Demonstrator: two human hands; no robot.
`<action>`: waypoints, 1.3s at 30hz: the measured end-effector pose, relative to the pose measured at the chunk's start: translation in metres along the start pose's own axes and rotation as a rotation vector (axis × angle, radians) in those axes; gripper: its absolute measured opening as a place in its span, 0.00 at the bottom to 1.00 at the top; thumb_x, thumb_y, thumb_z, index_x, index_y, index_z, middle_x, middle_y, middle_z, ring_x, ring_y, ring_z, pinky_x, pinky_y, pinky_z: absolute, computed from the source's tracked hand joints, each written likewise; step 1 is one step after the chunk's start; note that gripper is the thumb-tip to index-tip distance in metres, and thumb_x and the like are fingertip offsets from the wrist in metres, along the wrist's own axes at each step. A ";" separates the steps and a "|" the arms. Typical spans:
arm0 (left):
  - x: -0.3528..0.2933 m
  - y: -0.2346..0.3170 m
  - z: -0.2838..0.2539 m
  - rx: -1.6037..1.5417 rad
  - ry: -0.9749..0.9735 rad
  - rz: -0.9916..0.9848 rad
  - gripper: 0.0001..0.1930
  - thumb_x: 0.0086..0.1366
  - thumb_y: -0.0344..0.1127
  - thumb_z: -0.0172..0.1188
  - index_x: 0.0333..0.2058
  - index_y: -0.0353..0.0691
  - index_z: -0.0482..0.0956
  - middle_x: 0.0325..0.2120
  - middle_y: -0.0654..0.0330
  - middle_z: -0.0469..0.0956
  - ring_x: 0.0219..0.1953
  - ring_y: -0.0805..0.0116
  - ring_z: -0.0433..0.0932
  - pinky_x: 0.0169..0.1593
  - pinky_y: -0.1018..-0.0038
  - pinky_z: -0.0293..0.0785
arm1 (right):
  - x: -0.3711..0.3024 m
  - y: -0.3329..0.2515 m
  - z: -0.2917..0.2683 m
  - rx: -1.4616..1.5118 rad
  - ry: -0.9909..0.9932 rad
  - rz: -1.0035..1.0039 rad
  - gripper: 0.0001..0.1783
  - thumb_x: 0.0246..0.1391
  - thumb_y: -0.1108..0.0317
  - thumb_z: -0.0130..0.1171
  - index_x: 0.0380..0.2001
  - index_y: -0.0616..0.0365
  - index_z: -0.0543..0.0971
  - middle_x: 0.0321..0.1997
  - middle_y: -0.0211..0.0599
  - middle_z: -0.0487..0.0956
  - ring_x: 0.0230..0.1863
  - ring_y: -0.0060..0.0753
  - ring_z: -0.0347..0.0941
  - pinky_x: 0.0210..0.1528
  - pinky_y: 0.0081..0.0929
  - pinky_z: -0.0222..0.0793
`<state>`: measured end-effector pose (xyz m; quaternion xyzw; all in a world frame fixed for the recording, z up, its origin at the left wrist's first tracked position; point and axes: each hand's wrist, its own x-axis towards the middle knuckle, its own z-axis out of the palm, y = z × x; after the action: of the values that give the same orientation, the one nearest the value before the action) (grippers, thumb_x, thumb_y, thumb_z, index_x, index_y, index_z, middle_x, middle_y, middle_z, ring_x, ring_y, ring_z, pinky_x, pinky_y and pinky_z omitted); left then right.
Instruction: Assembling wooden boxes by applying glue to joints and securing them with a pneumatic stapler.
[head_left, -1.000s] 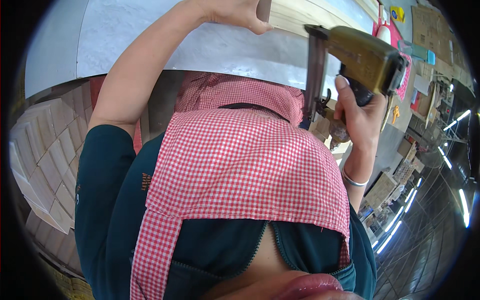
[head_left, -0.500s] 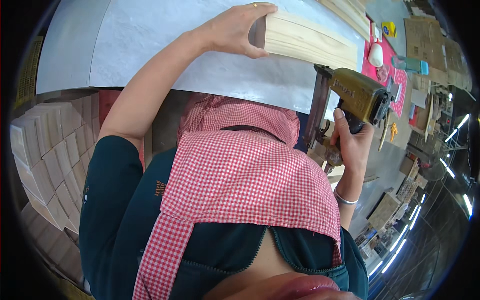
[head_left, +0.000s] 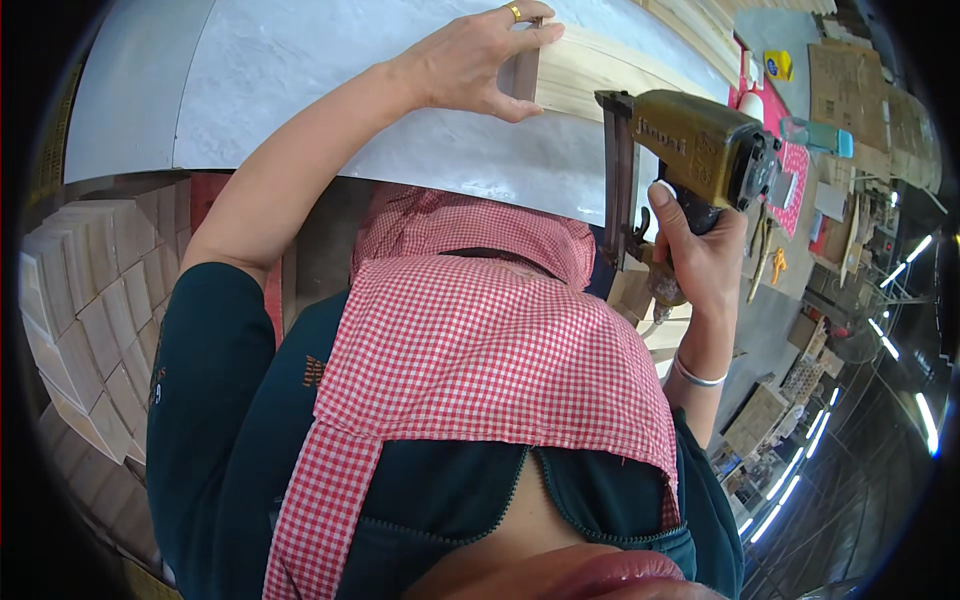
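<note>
My left hand (head_left: 475, 62) is closed around the end of a pale wooden piece (head_left: 590, 75). Its thumb lies at the near corner and its fingers at the far corner, with a darker end board (head_left: 522, 75) between them. This wooden piece lies on the pale tabletop (head_left: 300, 80). In my right hand (head_left: 708, 255) is a bronze-coloured nail gun (head_left: 690, 140), held by its dark grip with the thumb up. The gun's nose is close to the near side of the wood and covers part of it. Whether they touch, I cannot tell.
Stacked wooden blocks or boxes (head_left: 95, 300) stand below the table at the left. More wooden strips (head_left: 690, 25) lie at the table's far side. Beyond its right end are a teal-capped bottle (head_left: 818, 137), a yellow packet (head_left: 778, 66) and cardboard boxes (head_left: 850, 90).
The nail gun in my right hand has moved left and slightly up, covering more of the wood. My left hand keeps its hold, with its fingers shifted a little along the end.
</note>
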<state>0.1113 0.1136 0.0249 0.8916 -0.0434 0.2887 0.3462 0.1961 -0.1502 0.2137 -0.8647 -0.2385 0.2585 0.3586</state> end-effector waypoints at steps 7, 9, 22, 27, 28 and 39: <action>-0.008 0.000 0.007 -0.056 0.093 -0.009 0.50 0.45 0.49 0.73 0.63 0.30 0.63 0.58 0.42 0.68 0.57 0.44 0.72 0.63 0.63 0.70 | 0.019 -0.023 0.011 -0.064 -0.121 -0.063 0.16 0.55 0.63 0.72 0.34 0.67 0.82 0.12 0.29 0.74 0.10 0.19 0.65 0.13 0.17 0.58; -0.006 0.005 0.003 -0.088 0.091 -0.044 0.50 0.46 0.49 0.73 0.64 0.29 0.62 0.58 0.42 0.68 0.57 0.44 0.72 0.63 0.63 0.69 | 0.023 -0.027 0.014 -0.083 -0.134 -0.063 0.17 0.55 0.62 0.72 0.34 0.68 0.82 0.12 0.29 0.75 0.10 0.19 0.65 0.13 0.17 0.58; -0.005 0.007 0.007 -0.214 0.113 -0.121 0.55 0.45 0.51 0.72 0.66 0.27 0.56 0.57 0.40 0.69 0.57 0.44 0.72 0.64 0.62 0.67 | 0.048 -0.037 0.020 -0.163 -0.213 -0.072 0.21 0.55 0.56 0.73 0.34 0.67 0.82 0.12 0.29 0.75 0.09 0.19 0.66 0.12 0.16 0.57; -0.003 0.007 0.006 -0.228 0.099 -0.140 0.56 0.44 0.51 0.73 0.67 0.28 0.55 0.57 0.41 0.68 0.57 0.44 0.71 0.64 0.62 0.67 | 0.054 -0.039 0.017 -0.168 -0.233 -0.061 0.21 0.55 0.56 0.73 0.33 0.66 0.82 0.13 0.30 0.76 0.09 0.19 0.67 0.12 0.17 0.58; -0.002 0.007 0.006 -0.229 0.099 -0.139 0.56 0.44 0.51 0.73 0.67 0.28 0.55 0.57 0.41 0.68 0.57 0.44 0.71 0.64 0.62 0.67 | 0.056 -0.039 0.016 -0.169 -0.233 -0.061 0.21 0.55 0.56 0.73 0.33 0.66 0.82 0.13 0.30 0.76 0.09 0.19 0.67 0.12 0.17 0.58; -0.004 0.010 0.002 -0.288 0.045 -0.206 0.57 0.44 0.51 0.73 0.68 0.29 0.54 0.61 0.39 0.65 0.61 0.44 0.68 0.67 0.60 0.63 | 0.078 -0.051 0.003 -0.280 -0.260 -0.089 0.22 0.55 0.54 0.73 0.29 0.64 0.80 0.13 0.30 0.74 0.10 0.21 0.68 0.13 0.19 0.62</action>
<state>0.1061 0.1040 0.0271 0.8258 0.0151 0.2625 0.4989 0.2412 -0.0700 0.2287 -0.8541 -0.3543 0.3161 0.2122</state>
